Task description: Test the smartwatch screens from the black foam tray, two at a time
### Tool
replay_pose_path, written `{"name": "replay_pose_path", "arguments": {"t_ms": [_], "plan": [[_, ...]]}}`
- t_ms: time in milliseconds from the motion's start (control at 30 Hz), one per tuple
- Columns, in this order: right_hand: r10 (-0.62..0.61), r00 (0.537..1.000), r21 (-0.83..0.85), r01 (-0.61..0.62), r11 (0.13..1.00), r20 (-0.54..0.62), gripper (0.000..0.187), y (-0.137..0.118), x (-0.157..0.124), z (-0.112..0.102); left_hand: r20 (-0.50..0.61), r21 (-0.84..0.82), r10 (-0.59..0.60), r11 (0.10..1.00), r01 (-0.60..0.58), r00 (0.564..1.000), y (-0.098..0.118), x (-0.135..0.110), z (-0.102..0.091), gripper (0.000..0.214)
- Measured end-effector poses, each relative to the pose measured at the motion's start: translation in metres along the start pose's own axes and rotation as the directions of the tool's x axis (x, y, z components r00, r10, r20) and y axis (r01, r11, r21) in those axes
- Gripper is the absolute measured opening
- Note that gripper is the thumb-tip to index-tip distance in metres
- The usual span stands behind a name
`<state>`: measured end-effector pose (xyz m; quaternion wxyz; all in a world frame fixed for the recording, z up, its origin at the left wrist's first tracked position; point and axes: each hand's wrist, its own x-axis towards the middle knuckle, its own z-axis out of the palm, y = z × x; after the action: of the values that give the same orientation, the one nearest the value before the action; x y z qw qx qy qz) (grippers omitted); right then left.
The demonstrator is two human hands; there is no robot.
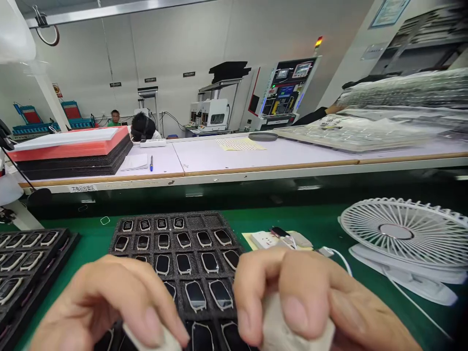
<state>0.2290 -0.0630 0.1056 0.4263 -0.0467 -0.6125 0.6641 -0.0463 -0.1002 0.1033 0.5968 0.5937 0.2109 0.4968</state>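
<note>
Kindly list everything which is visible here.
Foam trays: at least two, dark grey, bench
Watch-like devices: many, dark-faced, in trays
Fan: one, white, right
Power strip: one, white, bench
Foam stack: one, red, black, white, shelf left
Pen: one, blue, shelf
Plastic-covered pile: one, greyish, right
Machines: several, mixed colours, background
People: at least three, green, white, black clothing, background
Held objects: two, pale, foreground
Left hand, right hand: two, bare, foreground

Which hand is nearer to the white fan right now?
Right. The right hand is left of the white fan, nearer the camera; the left hand is farther left, partly covering the tray.
</note>
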Motion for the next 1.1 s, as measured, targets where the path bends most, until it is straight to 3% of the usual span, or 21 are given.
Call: {"name": "replay_pose_path", "arguments": {"t_ms": [100,200,267,333,433,733,1100], "plan": [[0.054,0.994,0.067,-0.048,0.997,-0.093,0.023,0.015,0.009,-0.008,0.063,-0.1,-0.063,0.993,0.07,0.996,-0.02,0.02,0.003,0.032],[0.108,0.962,0.129,-0.078,0.989,-0.25,0.029,0.034,0.029,-0.023,-0.134,-0.127,-0.067,0.991,0.05,0.989,-0.041,0.052,-0.002,0.028],[0.153,0.942,0.171,-0.105,0.98,-0.299,0.032,0.047,0.041,-0.032,-0.252,-0.106,-0.063,0.994,0.037,0.966,-0.054,0.069,-0.008,0.025],[0.187,0.929,0.204,-0.125,0.971,-0.318,0.033,0.057,0.048,-0.039,-0.302,-0.094,-0.089,0.994,0.063,0.949,-0.065,0.079,-0.013,0.025],[0.198,0.92,0.202,-0.134,0.97,-0.338,0.032,0.065,0.052,-0.046,-0.326,-0.057,-0.102,0.995,0.088,0.94,-0.073,0.083,-0.016,0.03],[0.121,0.93,0.034,-0.117,0.993,-0.347,0.041,0.068,0.048,-0.05,-0.3,0.082,0.018,0.997,0.007,0.954,-0.078,0.082,-0.012,0.048],[0.099,0.939,0.003,-0.104,0.995,-0.331,0.043,0.073,0.05,-0.05,-0.338,0.154,0.016,0.987,0.038,0.941,-0.078,0.084,-0.011,0.046]]}}
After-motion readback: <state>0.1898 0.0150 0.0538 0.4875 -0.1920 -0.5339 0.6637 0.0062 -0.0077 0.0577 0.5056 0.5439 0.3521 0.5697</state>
